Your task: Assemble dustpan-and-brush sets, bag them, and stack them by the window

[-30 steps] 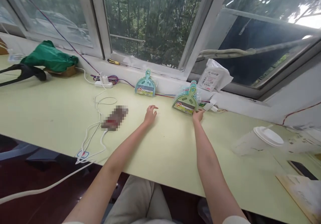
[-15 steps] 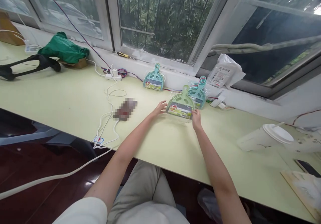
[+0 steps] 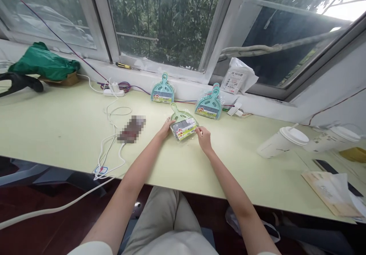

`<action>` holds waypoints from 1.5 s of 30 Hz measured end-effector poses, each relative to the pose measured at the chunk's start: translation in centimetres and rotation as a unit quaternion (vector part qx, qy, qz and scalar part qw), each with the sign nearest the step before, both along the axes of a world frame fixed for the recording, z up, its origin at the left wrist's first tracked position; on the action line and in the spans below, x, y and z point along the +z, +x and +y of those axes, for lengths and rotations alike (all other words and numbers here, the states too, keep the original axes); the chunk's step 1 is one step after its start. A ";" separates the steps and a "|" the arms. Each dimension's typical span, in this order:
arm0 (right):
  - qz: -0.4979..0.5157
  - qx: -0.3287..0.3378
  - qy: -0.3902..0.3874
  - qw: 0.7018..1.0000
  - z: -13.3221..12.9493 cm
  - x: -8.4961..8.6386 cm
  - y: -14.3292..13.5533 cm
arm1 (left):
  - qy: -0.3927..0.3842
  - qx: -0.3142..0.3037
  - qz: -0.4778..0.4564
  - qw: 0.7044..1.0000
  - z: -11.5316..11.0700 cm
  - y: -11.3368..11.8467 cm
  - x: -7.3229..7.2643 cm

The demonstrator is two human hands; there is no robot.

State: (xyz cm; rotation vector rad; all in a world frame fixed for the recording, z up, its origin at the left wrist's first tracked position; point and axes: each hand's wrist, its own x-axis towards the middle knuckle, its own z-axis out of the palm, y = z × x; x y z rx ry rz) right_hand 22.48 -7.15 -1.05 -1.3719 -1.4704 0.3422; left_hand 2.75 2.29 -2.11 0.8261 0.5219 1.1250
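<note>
A green dustpan and brush set (image 3: 183, 126) in clear wrapping, with a printed label, is tilted over the middle of the table. My left hand (image 3: 166, 128) is closed on its left edge. At its lower right corner, my right hand (image 3: 204, 137) pinches the edge or the wrapping with bent fingers. Behind it, a single blue-green dustpan set (image 3: 162, 93) leans against the wall below the window. To the right, a stack of similar dustpan sets (image 3: 209, 104) leans there too.
A power strip (image 3: 113, 91) with white cables and a blurred-out object (image 3: 132, 129) lie left. White lidded cups (image 3: 281, 142), a phone (image 3: 326, 166) and papers (image 3: 328, 190) are on the right. A plastic-wrapped package (image 3: 237, 76) leans on the sill.
The green dustpan set has come nearer me and tilted, its brush bristles now showing. Both hands moved with it; my left hand has closed on its edge. The view has shifted right.
</note>
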 end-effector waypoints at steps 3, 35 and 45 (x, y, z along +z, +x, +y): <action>0.082 0.065 -0.103 0.989 -0.7 -0.7 -0.8 | -0.030 0.020 0.025 0.999 -0.1 0.4 0.0; 0.467 0.037 -0.148 0.871 0.0 -0.9 3.3 | 0.112 0.257 0.299 0.912 5.5 -7.2 5.6; 0.429 0.132 -0.172 0.877 -0.3 -0.4 2.6 | 0.183 0.018 0.402 0.897 4.8 -5.3 9.2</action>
